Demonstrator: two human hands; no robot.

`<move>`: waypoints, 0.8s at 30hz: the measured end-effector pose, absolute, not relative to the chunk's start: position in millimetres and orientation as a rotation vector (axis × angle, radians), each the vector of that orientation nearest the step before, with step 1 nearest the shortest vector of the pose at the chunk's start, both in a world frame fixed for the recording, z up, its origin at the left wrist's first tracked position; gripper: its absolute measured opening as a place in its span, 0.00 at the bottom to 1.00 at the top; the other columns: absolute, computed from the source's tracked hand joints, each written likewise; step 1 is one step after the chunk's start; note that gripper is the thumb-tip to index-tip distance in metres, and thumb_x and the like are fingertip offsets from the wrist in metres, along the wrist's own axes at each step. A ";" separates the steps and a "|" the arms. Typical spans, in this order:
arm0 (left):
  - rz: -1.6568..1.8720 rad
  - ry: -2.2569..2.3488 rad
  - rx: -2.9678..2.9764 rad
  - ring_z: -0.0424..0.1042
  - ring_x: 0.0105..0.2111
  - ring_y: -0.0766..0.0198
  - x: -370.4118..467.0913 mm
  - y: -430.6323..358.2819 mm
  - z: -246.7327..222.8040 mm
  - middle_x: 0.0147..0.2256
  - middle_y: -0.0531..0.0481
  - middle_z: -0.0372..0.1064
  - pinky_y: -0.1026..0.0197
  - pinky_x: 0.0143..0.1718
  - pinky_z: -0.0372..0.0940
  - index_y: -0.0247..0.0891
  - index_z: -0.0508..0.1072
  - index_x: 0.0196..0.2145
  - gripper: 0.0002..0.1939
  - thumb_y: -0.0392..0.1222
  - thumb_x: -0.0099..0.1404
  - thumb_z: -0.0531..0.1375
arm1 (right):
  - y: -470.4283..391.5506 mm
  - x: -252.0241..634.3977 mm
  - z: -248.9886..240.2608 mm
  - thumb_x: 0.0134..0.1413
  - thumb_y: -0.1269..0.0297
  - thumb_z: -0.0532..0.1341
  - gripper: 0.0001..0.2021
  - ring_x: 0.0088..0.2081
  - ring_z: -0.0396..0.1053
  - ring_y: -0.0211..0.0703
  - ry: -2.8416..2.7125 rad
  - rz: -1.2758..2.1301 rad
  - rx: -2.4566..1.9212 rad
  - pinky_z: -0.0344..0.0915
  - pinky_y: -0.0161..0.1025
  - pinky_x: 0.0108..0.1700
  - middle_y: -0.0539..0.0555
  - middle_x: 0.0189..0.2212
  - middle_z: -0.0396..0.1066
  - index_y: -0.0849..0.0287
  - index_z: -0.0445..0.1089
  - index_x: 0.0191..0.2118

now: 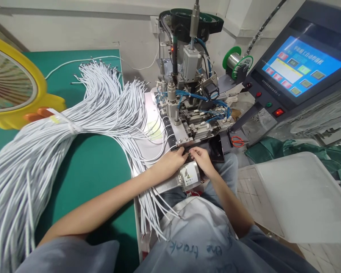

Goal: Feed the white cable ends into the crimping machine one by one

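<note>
At the front edge of a soldering machine (187, 129), my left hand (174, 161) has its fingers closed on a white cable (169, 150) that runs to it from the left. My right hand (199, 155) pinches something tiny and dark just beside the left fingertips, too small to name. The two hands nearly touch. Below them is a silver box with a white label (190, 175). A large tied bundle of white cables (82, 121) lies across the green table, and several loose cables (150, 204) hang over its edge by my left forearm.
A yellow fan (42, 102) stands on the green table (102, 182) at left. Right of the machine are a wire spool (235, 60), a control screen (301, 68), orange-handled scissors (237, 141) and a black tray (216, 148). A pale plastic seat or lid (304, 197) is at lower right.
</note>
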State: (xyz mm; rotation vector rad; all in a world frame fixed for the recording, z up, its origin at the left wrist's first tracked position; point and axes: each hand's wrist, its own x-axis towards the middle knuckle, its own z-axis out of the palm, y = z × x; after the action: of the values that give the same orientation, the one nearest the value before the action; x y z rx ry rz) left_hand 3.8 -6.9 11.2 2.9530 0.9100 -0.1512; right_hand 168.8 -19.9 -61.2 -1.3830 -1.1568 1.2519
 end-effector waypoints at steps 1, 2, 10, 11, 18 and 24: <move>-0.153 0.905 2.952 0.70 0.28 0.62 3.7 -6.8 11.4 0.39 0.42 0.62 0.58 0.31 0.67 0.29 0.65 0.49 0.19 0.25 0.61 0.48 | -19.6 168.9 -61.0 0.43 0.56 0.58 0.12 0.23 0.60 0.36 -1.161 1.250 -1.381 0.56 0.33 0.24 0.49 0.21 0.64 0.60 0.66 0.26; -0.156 0.902 2.952 0.70 0.28 0.61 3.7 -6.8 11.7 0.39 0.42 0.62 0.58 0.30 0.67 0.29 0.65 0.49 0.19 0.25 0.61 0.48 | -19.2 169.0 -60.7 0.43 0.56 0.58 0.11 0.24 0.61 0.36 -1.167 1.249 -1.379 0.55 0.33 0.24 0.49 0.21 0.64 0.60 0.65 0.26; -0.194 0.873 2.990 0.72 0.29 0.60 5.8 -7.7 10.2 0.40 0.37 0.62 0.58 0.29 0.67 0.26 0.64 0.49 0.18 0.25 0.62 0.47 | -16.5 170.0 -58.6 0.41 0.57 0.59 0.10 0.22 0.59 0.35 -1.190 1.274 -1.388 0.54 0.31 0.21 0.47 0.17 0.61 0.60 0.64 0.24; -0.215 0.862 3.023 0.72 0.29 0.59 6.3 -8.1 9.7 0.40 0.36 0.62 0.58 0.28 0.67 0.25 0.64 0.50 0.18 0.25 0.62 0.47 | -16.1 170.0 -58.4 0.41 0.56 0.59 0.11 0.21 0.59 0.34 -1.188 1.276 -1.392 0.54 0.31 0.21 0.47 0.18 0.61 0.60 0.64 0.24; -0.249 0.820 3.129 0.72 0.27 0.61 6.6 -8.9 9.0 0.40 0.36 0.64 0.60 0.26 0.66 0.23 0.63 0.50 0.18 0.25 0.62 0.48 | -12.7 169.9 -54.5 0.41 0.56 0.59 0.11 0.23 0.60 0.35 -1.218 1.252 -1.393 0.57 0.31 0.21 0.49 0.20 0.63 0.61 0.67 0.26; -0.203 0.817 3.065 0.71 0.28 0.62 6.1 -8.9 11.5 0.39 0.38 0.63 0.60 0.28 0.67 0.24 0.65 0.47 0.16 0.25 0.62 0.48 | -15.3 170.9 -55.8 0.42 0.55 0.59 0.12 0.21 0.59 0.34 -1.200 1.311 -1.410 0.56 0.31 0.20 0.48 0.18 0.62 0.61 0.64 0.25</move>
State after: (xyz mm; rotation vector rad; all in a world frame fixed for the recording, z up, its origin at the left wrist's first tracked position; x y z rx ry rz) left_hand 6.1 -8.9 11.5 3.0654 0.8169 -0.2034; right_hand 170.9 -15.3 -55.8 -1.4104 -1.1998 1.3115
